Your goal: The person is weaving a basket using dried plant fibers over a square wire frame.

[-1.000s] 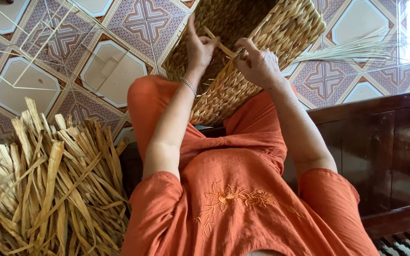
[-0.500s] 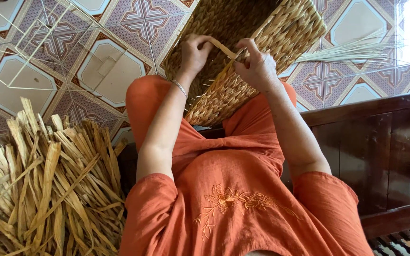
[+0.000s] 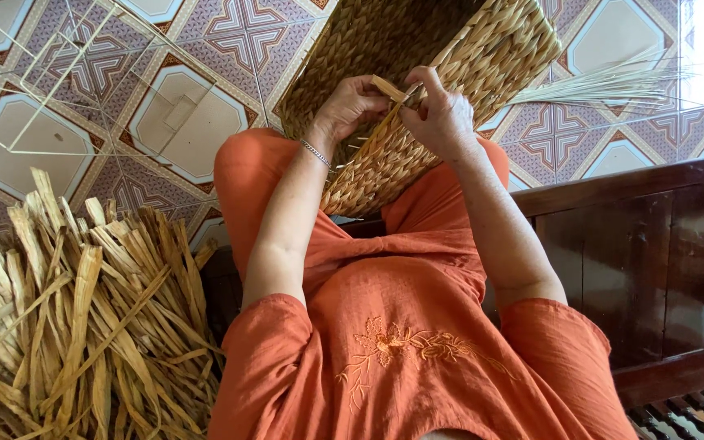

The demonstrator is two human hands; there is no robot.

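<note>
A woven straw basket (image 3: 385, 49) rests tilted on my knees, its rim toward me. My left hand (image 3: 350, 104) curls over the near rim, fingers closed on the basket's edge, a thin bracelet on the wrist. My right hand (image 3: 440, 118) pinches a flat dried straw strand (image 3: 389, 88) that crosses between both hands at the rim. The fingertips of the two hands almost meet. I wear orange trousers and an orange embroidered top.
A large pile of dried straw strips (image 3: 75, 326) lies at my left. Thin pale reed stalks (image 3: 613, 81) fan out on the patterned tile floor (image 3: 181, 114) at the right. A dark wooden bench (image 3: 645, 244) runs along my right side. A thin wire frame (image 3: 50, 73) lies at the upper left.
My left hand has closed down from raised, spread fingers onto the basket rim. The right hand has moved slightly toward it with the strand.
</note>
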